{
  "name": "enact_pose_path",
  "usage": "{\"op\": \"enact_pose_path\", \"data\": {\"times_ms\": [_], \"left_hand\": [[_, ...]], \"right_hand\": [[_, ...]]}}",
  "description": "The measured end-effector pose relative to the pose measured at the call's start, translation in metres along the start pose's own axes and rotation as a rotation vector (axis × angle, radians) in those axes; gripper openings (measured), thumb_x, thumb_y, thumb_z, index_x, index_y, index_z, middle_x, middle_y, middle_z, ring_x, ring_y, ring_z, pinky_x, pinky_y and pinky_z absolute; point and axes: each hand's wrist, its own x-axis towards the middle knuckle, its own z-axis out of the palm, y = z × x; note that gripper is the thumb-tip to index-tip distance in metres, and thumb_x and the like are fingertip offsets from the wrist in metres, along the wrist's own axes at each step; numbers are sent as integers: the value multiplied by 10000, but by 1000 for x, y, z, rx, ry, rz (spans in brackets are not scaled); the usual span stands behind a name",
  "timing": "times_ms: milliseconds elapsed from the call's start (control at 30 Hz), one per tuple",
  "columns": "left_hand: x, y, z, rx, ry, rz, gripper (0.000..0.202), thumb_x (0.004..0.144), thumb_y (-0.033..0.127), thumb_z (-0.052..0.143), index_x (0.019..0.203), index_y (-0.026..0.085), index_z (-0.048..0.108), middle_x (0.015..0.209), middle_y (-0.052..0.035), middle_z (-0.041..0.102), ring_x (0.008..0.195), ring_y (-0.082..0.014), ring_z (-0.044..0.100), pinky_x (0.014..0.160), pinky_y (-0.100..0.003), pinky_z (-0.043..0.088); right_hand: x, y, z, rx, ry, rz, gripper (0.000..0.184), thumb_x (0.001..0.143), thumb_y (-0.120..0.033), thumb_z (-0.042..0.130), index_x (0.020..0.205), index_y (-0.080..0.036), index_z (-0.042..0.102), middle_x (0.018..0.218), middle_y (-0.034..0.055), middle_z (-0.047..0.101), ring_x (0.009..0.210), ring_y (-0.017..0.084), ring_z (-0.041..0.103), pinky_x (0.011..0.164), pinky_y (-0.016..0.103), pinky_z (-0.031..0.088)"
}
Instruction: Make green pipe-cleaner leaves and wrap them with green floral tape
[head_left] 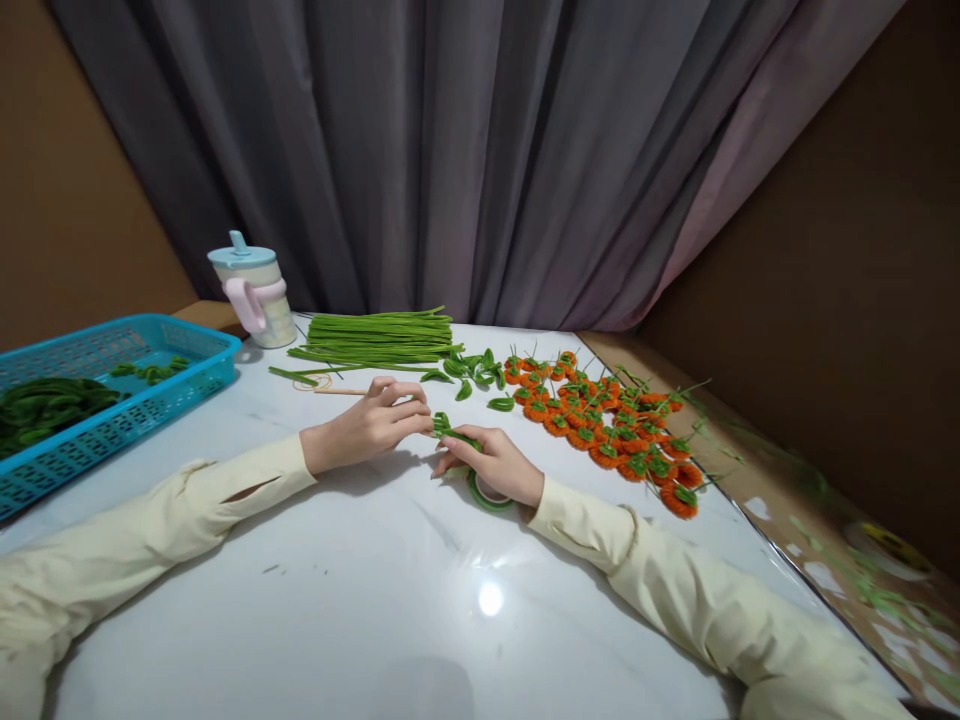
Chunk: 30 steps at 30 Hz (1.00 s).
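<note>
My left hand (pixel 367 425) and my right hand (pixel 491 462) meet over the white table (pixel 360 590). Between their fingertips they pinch a small green pipe-cleaner piece (pixel 450 430) with looped leaves. A roll of green tape (pixel 486 493) lies under my right palm. Both hands have their fingers closed around the green piece. Loose green leaves (pixel 476 372) lie just beyond the hands. To the right is a spread of several orange pipe-cleaner flowers (pixel 607 425) with green tops and thin stems.
A bundle of long green stems (pixel 379 337) lies at the back of the table. A blue basket (pixel 112 400) holding green material sits at left, beside a lidded cup (pixel 256 290) with a pink handle. A grey curtain hangs behind. A rubber band (pixel 311 382) lies near the stems.
</note>
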Motion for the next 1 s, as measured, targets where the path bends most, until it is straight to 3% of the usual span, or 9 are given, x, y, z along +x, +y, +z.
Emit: {"op": "enact_pose_path", "data": {"times_ms": [300,467,567,700,767,867,933,1000], "left_hand": [[-2,0,2,-24,-17,3,206,913,181,397,900,197,602,921,-49,686,988,-193,540,835,-343,314],[5,4,-2,-151,-73,-88,247,912,187,371,825,183,602,846,-52,676,980,-201,536,844,-359,305],[15,11,-6,-315,-98,-308,242,882,258,431,735,165,599,790,-48,649,955,-223,532,849,-379,305],[23,16,-11,-788,-379,-803,248,796,335,520,659,149,613,661,-26,622,633,-163,547,589,-258,376],[23,16,-11,-1014,-473,-931,247,773,324,529,629,141,611,577,-11,591,512,-127,493,478,-219,321],[21,16,-8,-1082,-456,-947,248,760,324,543,609,134,595,537,1,552,461,-104,442,436,-208,276],[20,18,-7,-934,-389,-916,242,778,328,529,642,138,593,574,-3,555,488,-112,453,457,-215,301],[20,21,-8,-714,-258,-789,215,807,300,502,683,148,587,666,-20,574,603,-142,501,549,-243,368]], "right_hand": [[-2,-5,1,-71,4,-31,402,860,-499,488,887,-105,559,759,96,677,703,184,650,694,307,511],[-4,-6,2,-287,63,-78,317,908,-427,435,889,-135,556,775,65,680,678,161,636,684,271,494],[-7,-2,4,-463,147,-161,219,932,-323,406,899,-159,548,765,39,670,669,154,622,669,249,471],[-10,4,6,-684,176,-300,230,945,-268,349,958,-160,552,782,68,628,698,172,590,661,257,446],[-11,7,6,-764,170,-359,281,954,-276,312,1015,-143,552,785,94,606,706,185,568,664,272,442],[-12,6,7,-776,180,-405,310,945,-325,348,1085,-131,546,800,100,606,709,186,557,670,278,437],[-12,2,7,-736,195,-386,338,893,-389,470,1103,-137,548,818,83,617,695,178,556,669,271,435],[-13,-4,7,-666,199,-340,379,849,-428,536,1096,-141,557,825,65,626,664,164,552,650,259,430]]}}
